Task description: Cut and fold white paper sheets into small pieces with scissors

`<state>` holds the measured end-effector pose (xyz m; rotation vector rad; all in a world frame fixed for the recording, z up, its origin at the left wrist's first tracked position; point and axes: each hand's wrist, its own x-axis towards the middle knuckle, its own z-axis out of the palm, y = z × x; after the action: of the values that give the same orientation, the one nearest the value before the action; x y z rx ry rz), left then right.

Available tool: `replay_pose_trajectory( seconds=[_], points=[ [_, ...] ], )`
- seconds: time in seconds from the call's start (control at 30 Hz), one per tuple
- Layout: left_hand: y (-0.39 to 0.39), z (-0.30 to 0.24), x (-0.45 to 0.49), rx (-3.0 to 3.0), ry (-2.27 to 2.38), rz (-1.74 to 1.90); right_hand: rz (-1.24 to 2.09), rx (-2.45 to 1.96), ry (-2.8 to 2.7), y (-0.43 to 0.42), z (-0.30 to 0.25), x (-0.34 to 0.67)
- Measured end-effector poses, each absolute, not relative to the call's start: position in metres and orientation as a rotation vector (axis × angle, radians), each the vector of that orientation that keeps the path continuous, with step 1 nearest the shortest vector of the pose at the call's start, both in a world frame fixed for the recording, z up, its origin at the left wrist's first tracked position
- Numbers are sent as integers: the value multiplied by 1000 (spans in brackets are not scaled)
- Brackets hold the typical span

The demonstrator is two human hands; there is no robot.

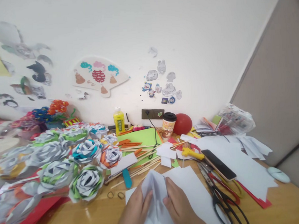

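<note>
From here I see paper roses (86, 183) crowding the table (77, 221) leftward, a fan-shaped sign (99, 76) reading 囍, then a yellow bottle (119, 122) with Chinese characters. The left hand (135, 203) and right hand (178, 202) both grip a folded white paper (159, 193) between them, its long axis and peak pointing wallward; scissors (214, 187) and a smartphone (219, 165) hem in the right.

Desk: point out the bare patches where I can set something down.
Bare wood shows on the desk at front left, between the paper flowers and the left hand, and at front right, between the black-handled scissors and the white computer mouse. Crowded: the left, under those paper flowers, and the middle, with sticks, paper scraps, glue gun and phone.
</note>
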<state>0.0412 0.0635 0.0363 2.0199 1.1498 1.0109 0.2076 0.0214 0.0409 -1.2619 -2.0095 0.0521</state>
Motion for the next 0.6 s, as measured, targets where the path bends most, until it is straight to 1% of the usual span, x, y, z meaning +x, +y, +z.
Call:
replay_pose_trajectory(
  seconds=[0.1,0.23,0.43,0.6],
  points=[
    [63,31,40,2071,1057,855,-55,-1348,-1971,24,29,203],
    [61,19,38,2181,925,856,-106,-1472,-1918,27,18,199],
    [57,36,41,2312,1024,808,-40,-1497,-1910,26,15,202],
    [57,42,41,2454,974,896,31,-1501,-1899,26,20,206]
  ],
)
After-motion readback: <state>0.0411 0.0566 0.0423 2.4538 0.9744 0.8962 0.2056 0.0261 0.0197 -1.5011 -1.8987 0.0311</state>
